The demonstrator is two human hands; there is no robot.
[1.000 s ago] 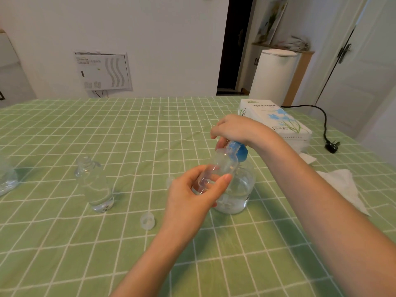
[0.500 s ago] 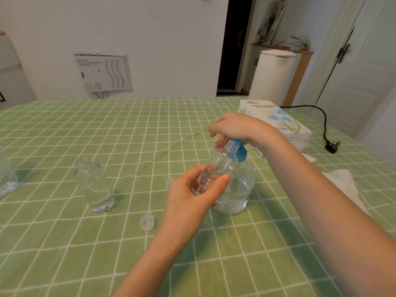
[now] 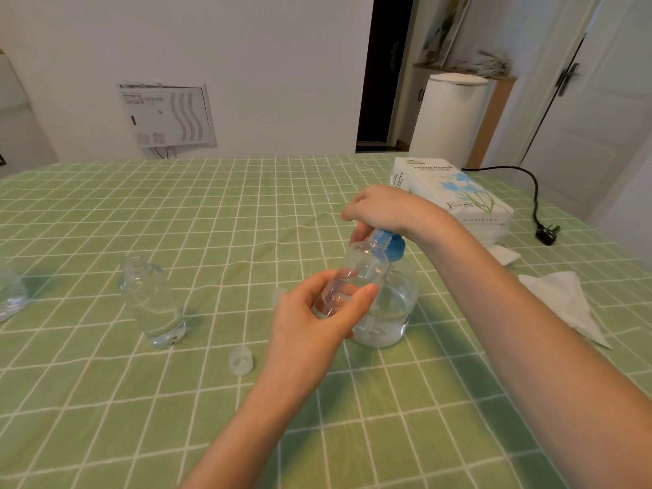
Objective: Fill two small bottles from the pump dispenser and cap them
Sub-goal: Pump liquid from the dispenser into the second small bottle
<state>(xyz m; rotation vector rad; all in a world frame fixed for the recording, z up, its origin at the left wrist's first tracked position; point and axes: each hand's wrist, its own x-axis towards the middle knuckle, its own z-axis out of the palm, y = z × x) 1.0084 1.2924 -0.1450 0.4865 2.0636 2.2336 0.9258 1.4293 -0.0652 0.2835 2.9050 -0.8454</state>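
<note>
Tablecloth point(image 3: 106, 213), green w/ white grid, covers the whole table. At the far left edge sits a clear container point(image 3: 8, 294), cut off by the frame. Right of it the standing bottle point(image 3: 151, 301) is upright on the cloth, neck open, clear liquid inside; level hard to read. Nearer the camera and further right, a loose cap point(image 3: 241, 361) lies on the cloth, well apart from that bottle. A small clear piece point(image 3: 278, 294) shows just beside the left hand, partly hidden, so can't tell what it is.

Center: left hand point(image 3: 310, 322) grasps the held bottle point(image 3: 365, 270), fingers and thumb curled round its lower half. Bottle is off the table, tilted, mouth up against the nozzle of the pump dispenser point(image 3: 391, 308). Dispenser stands on the cloth directly behind the bottle – clear body, partly full, blue pump head point(image 3: 393, 245). Right hand point(image 3: 381, 210) sits on top of that pump head, fingers curled down over it, thumb below near the bottle's mouth.

Further right: tissue box point(image 3: 455, 192) behind the right wrist, loose tissue point(image 3: 564, 301) beside the forearm, black cord w/ plug point(image 3: 545, 234) at the table's far right edge. Bkgd – white bin point(image 3: 451, 114), wall panel point(image 3: 165, 114).
</note>
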